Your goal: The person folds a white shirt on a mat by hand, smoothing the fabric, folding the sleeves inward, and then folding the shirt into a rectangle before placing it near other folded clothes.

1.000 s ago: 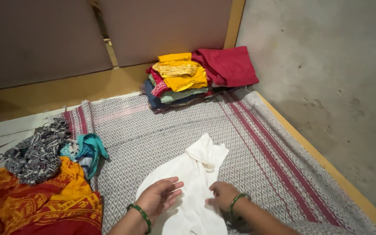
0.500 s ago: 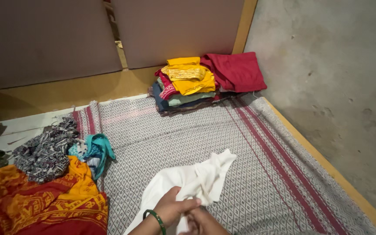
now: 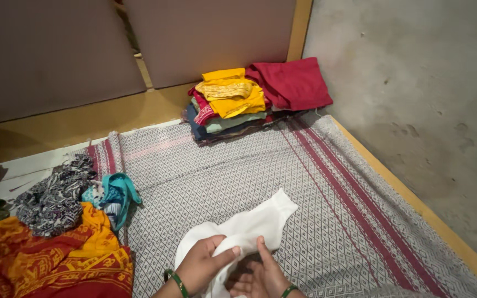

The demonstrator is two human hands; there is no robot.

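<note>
Patterned grey bedspread covers the bed, carrying folded clothes, loose garments, white cloth.

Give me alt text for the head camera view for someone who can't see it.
Two bare hands, left hand and right hand, grip a white cloth on a grey patterned bedsheet with maroon stripes. A loose pile of printed red, orange and teal clothes lies at left; a folded stack of clothes sits at the far edge.

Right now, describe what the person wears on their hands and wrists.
Both hands are bare, with no gloves, and no sleeves show. The left hand has a slim green bangle at the wrist. The right hand has a matching green bangle, partly cut off by the frame edge.
</note>
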